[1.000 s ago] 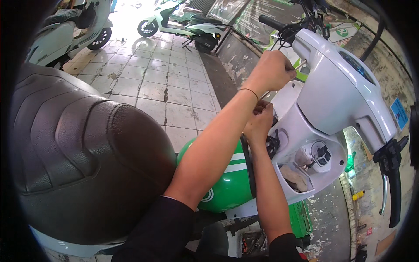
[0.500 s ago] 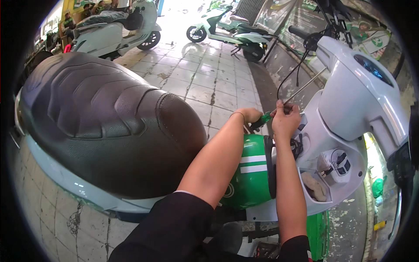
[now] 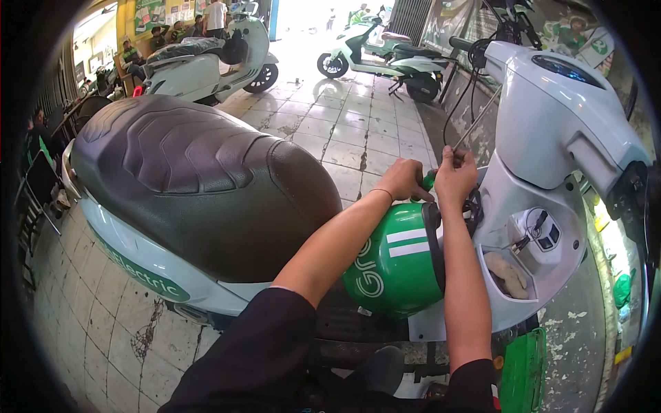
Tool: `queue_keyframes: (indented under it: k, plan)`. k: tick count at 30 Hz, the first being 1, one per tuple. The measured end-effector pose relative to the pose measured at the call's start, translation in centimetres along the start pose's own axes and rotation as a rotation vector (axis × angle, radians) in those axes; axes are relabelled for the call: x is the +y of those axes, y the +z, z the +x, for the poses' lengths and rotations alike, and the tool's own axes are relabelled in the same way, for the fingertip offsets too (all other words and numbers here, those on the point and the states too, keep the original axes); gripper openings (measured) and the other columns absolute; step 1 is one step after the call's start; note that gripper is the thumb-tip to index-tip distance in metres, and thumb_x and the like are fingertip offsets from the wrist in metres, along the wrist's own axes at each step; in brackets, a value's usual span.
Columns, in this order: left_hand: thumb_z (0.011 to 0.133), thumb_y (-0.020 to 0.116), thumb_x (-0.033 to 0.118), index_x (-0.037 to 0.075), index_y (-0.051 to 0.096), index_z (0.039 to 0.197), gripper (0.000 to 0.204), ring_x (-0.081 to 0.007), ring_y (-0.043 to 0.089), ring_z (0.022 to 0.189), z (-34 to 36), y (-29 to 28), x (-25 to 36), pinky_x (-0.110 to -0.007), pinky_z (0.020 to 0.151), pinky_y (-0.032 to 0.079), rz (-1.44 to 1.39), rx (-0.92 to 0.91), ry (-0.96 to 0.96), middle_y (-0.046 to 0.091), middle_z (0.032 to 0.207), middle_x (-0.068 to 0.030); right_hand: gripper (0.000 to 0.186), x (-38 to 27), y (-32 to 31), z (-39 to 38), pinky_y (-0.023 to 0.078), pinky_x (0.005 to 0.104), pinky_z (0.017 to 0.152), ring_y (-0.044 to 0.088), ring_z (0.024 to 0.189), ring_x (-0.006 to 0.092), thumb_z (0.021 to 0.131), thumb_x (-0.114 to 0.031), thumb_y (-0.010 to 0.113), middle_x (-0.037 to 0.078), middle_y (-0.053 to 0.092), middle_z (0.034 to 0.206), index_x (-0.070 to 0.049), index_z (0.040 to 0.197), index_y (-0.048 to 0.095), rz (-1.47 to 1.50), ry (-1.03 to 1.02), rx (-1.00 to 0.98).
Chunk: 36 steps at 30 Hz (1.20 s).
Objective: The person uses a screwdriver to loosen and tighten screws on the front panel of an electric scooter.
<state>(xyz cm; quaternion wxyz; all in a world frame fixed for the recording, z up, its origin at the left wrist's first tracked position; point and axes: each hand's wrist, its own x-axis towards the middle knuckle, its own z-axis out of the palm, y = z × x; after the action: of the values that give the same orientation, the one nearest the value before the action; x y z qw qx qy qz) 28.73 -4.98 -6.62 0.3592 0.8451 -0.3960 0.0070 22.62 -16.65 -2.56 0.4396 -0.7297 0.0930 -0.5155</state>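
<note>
A long screwdriver slants up toward the pale scooter's handlebar housing (image 3: 513, 117). Its green handle (image 3: 429, 180) is at my left hand (image 3: 405, 180), whose fingers are closed around the end of it. My right hand (image 3: 456, 175) pinches the thin metal shaft (image 3: 477, 125) between thumb and fingers. Where the tip meets the scooter is hard to make out. Just below both hands sits a green helmet (image 3: 406, 275) with white stripes and a black rim, between the seat and the front panel. My right forearm passes over the rim.
The dark ribbed seat (image 3: 206, 172) fills the left. An open front compartment (image 3: 506, 275) holds a light cloth-like item, with loose wires and a connector (image 3: 537, 230) beside it. Black cables (image 3: 451, 113) hang near the shaft. Other scooters (image 3: 379, 58) and several people stand or sit farther back.
The view has shifted, so the scooter and helmet appear moved. My left hand has turned, its back now showing more, and covers more of the green handle. My right hand keeps its pinch.
</note>
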Motion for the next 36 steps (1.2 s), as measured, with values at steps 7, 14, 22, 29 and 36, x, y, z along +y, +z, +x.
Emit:
queue_keyframes:
  k: [7, 14, 22, 29, 36]
  plan:
    - [0.069, 0.077, 0.032, -0.003, 0.064, 0.111, 0.056, -0.0352, 0.065, 0.104, 0.4, 0.8, -0.4, -0.04, 0.093, 0.048, -0.203, -0.13, 0.153, 0.068, 0.107, -0.0232, 0.023, -1.1, -0.1, -0.1, 0.051, 0.0353, 0.06, 0.066, 0.064, 0.0227, 0.09, -0.021, 0.068, 0.012, 0.067, 0.076, 0.001, 0.088, 0.062, -0.071, 0.015, 0.057]
    - [0.07, 0.081, 0.035, -0.001, 0.064, 0.103, 0.052, -0.0333, 0.065, 0.097, 0.0, 2.4, 0.1, -0.039, 0.089, 0.049, 0.051, 0.327, 0.122, 0.068, 0.092, -0.018, 0.027, -1.0, 0.2, 0.0, 0.049, 0.0275, 0.049, 0.059, 0.053, 0.0132, 0.093, -0.021, 0.067, 0.01, 0.067, 0.076, 0.005, 0.093, 0.059, 0.112, 0.032, 0.017]
    - [0.072, 0.078, 0.034, -0.005, 0.067, 0.099, 0.048, -0.0358, 0.066, 0.096, 0.6, 1.2, 0.2, -0.042, 0.088, 0.05, 0.059, 0.106, 0.078, 0.069, 0.096, -0.0245, 0.024, -1.0, 0.0, 0.2, 0.049, 0.0316, 0.061, 0.064, 0.065, 0.0191, 0.091, -0.02, 0.069, 0.011, 0.069, 0.076, 0.002, 0.088, 0.062, 0.099, -0.003, 0.075]
    - [0.076, 0.069, 0.023, 0.0, 0.072, 0.097, 0.032, -0.0334, 0.067, 0.095, 1.0, 1.7, -0.3, -0.04, 0.09, 0.051, -0.173, -0.046, 0.293, 0.071, 0.101, -0.018, 0.023, -0.7, 0.2, 0.6, 0.049, 0.0319, 0.07, 0.064, 0.07, 0.0199, 0.092, -0.019, 0.067, 0.011, 0.069, 0.079, 0.002, 0.09, 0.062, 0.071, 0.017, 0.113]
    - [0.071, 0.074, 0.022, -0.004, 0.066, 0.11, 0.047, -0.0363, 0.065, 0.103, 1.0, 2.4, -0.8, -0.04, 0.093, 0.05, -0.076, 0.119, 0.161, 0.068, 0.107, -0.0247, 0.024, -1.1, 0.0, 0.5, 0.05, 0.0334, 0.068, 0.064, 0.07, 0.0204, 0.092, -0.021, 0.067, 0.011, 0.068, 0.081, 0.002, 0.091, 0.061, 0.273, 0.085, 0.078]
